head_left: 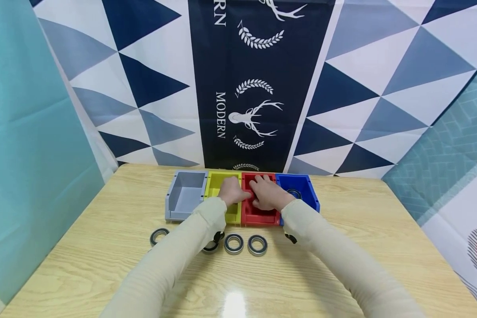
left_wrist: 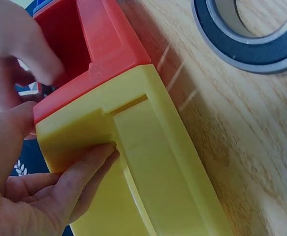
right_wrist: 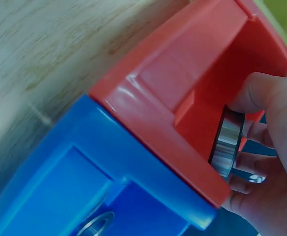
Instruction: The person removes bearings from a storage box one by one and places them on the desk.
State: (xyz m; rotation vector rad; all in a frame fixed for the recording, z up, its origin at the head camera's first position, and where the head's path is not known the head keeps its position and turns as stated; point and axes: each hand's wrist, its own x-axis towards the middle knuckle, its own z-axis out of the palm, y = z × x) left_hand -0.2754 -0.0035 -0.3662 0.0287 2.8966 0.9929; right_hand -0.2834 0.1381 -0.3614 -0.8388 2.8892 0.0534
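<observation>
In the head view, my right hand (head_left: 267, 193) reaches into the red bin (head_left: 260, 219). In the right wrist view its thumb and fingers pinch a ball bearing (right_wrist: 228, 142), held on edge over the inside of the red bin. My left hand (head_left: 231, 191) is at the wall between the yellow bin (head_left: 233, 216) and the red one. The left wrist view shows its fingers (left_wrist: 91, 167) inside the yellow bin and the thumb over the red rim, gripping the adjoining walls.
A grey bin (head_left: 187, 215) stands left of the yellow one. The blue bin (head_left: 311, 194) at the right has a bearing (head_left: 294, 193) in it. Several bearings (head_left: 257, 245) lie in a row on the wooden table (head_left: 302, 282) before the bins. A patterned curtain hangs behind.
</observation>
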